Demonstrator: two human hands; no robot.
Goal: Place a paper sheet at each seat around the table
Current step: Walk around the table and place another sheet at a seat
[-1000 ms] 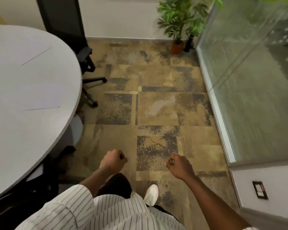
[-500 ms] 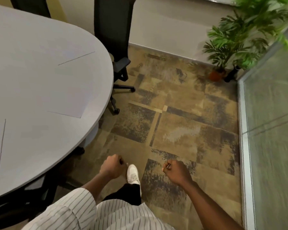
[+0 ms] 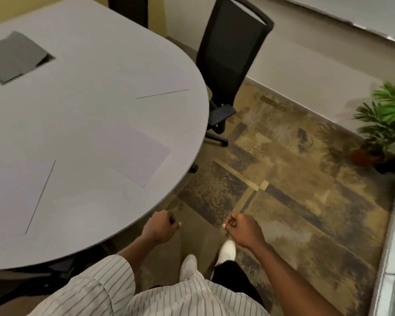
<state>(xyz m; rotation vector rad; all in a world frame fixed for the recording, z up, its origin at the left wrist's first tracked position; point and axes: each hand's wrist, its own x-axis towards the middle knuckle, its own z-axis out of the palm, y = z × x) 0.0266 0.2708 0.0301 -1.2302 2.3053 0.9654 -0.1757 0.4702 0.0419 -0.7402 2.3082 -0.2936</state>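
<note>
Table (image 3: 82, 124) swung nearer; left hand (image 3: 161, 228), right hand (image 3: 243, 229) still fisted.

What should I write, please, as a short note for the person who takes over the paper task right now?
Left hand: closed in a loose fist, no sheet in it, just off the table's near edge.
Right hand: also closed, no sheet; a small dark item shows between the fingers, too small to identify.
Table: three paper sheets already lie near its rim: near left, middle, and far one by the black chair.
Left: the other seats are out of view; check them. No spare sheets are in view.
</note>
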